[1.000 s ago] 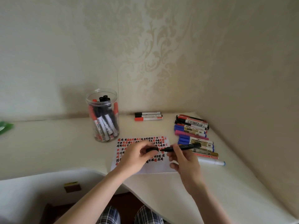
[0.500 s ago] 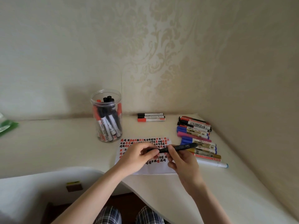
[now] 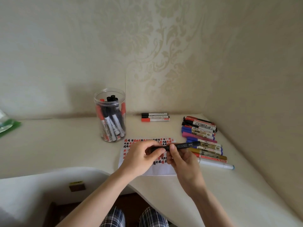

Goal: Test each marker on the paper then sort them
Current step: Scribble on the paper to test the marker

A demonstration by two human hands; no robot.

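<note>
I hold a black marker [image 3: 183,145] level above the white paper [image 3: 157,170], which is covered with rows of red and black marks. My left hand [image 3: 141,157] pinches the marker's left end, where its cap sits. My right hand [image 3: 182,158] grips the barrel just right of that. A clear jar [image 3: 110,114] stands behind the paper to the left, with several black and red markers upright in it.
Three markers [image 3: 155,117], two black and one red, lie by the back wall. A row of several coloured markers [image 3: 200,137] lies at the right, a white one [image 3: 216,164] nearest me. The cream desk [image 3: 57,145] curves in front; a green packet [image 3: 7,125] is far left.
The cap in my left hand and the barrel in my right have come together; the gap between them has closed. Both hands stay above the paper.
</note>
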